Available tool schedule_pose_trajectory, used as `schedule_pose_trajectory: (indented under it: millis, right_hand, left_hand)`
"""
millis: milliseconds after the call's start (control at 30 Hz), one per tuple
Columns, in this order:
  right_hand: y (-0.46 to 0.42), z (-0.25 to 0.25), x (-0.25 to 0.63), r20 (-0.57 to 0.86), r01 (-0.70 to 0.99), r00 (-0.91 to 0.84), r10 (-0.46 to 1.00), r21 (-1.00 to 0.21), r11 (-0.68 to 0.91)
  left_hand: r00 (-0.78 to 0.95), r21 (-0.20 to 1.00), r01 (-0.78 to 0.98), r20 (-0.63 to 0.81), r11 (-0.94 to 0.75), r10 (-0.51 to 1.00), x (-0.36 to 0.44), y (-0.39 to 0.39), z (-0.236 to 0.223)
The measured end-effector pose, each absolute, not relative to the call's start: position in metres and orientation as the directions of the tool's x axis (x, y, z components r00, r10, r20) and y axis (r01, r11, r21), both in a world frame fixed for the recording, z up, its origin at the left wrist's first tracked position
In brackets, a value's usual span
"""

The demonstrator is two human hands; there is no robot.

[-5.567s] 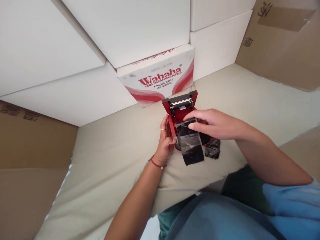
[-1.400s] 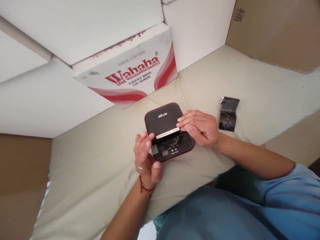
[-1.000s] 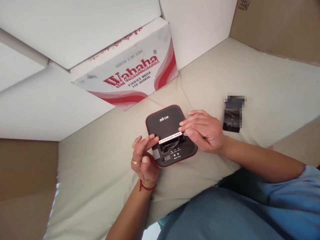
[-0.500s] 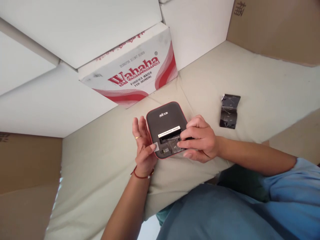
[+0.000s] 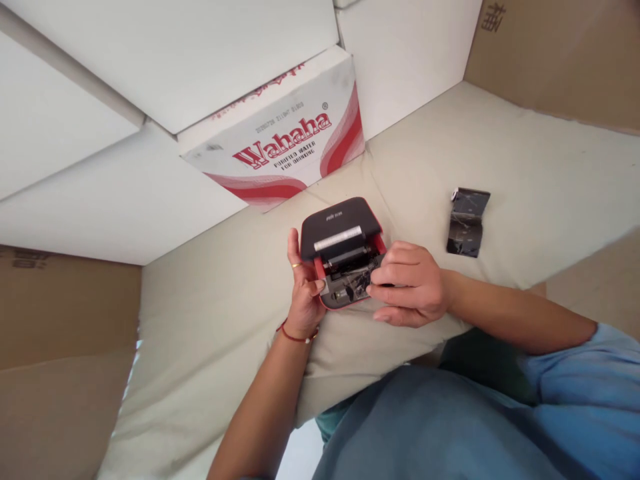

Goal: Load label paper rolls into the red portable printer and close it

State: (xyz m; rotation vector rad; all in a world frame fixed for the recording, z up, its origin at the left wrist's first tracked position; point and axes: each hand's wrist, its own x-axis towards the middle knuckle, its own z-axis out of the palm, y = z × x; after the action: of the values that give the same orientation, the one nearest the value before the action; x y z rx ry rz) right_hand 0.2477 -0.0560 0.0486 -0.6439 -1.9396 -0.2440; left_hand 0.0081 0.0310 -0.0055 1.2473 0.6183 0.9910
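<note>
Where the device is: you have the black-and-red plastic device with rounded corners (image 5: 345,225) on the rumpled cream cloth (image 5: 225,300), its lid partly raised.
Left fingers: your left hand (image 5: 304,303) clasps its side, thumb on the near corner, one finger extended upward.
Right fingers: your right hand (image 5: 413,283) is curled at the glossy dark film (image 5: 359,283); whether the tips pinch it, you cannot tell.
Device handling: probably light and rigid, with smooth sides; steady it by the base, clear of the lid's hinge.
Film handling: likely thin, slippery and easily creased; take it by an edge.
Loose piece: the folded dark glossy strip (image 5: 466,223) lies apart on the cloth, probably just as flimsy.
Hard to make out: your right hand covers the device's near right corner; the lid lettering is blurred.
</note>
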Motion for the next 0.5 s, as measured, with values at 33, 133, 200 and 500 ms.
schedule_pose_trajectory:
  millis: [33,133,200,500]
  right_hand:
    - [-0.056,0.049,0.248,0.887,0.536,-0.330,0.323,-0.106,0.838]
    - [-0.057,0.055,0.250,0.866,0.522,-0.356,0.351,-0.127,0.843]
    - [-0.055,0.067,0.252,0.803,0.524,-0.349,0.483,-0.259,0.811]
    - [-0.002,0.137,0.227,-0.133,0.986,-0.134,0.982,-0.118,0.118]
  left_hand:
    - [0.463,0.960,-0.281,0.131,0.005,0.876,0.009,0.031,-0.007]
    - [0.451,0.950,-0.311,0.153,-0.006,0.880,0.012,0.033,-0.012]
    - [0.443,0.943,-0.333,0.166,-0.011,0.881,0.013,0.034,-0.014]
    - [0.469,0.917,-0.399,0.220,-0.017,0.856,0.019,0.040,-0.021]
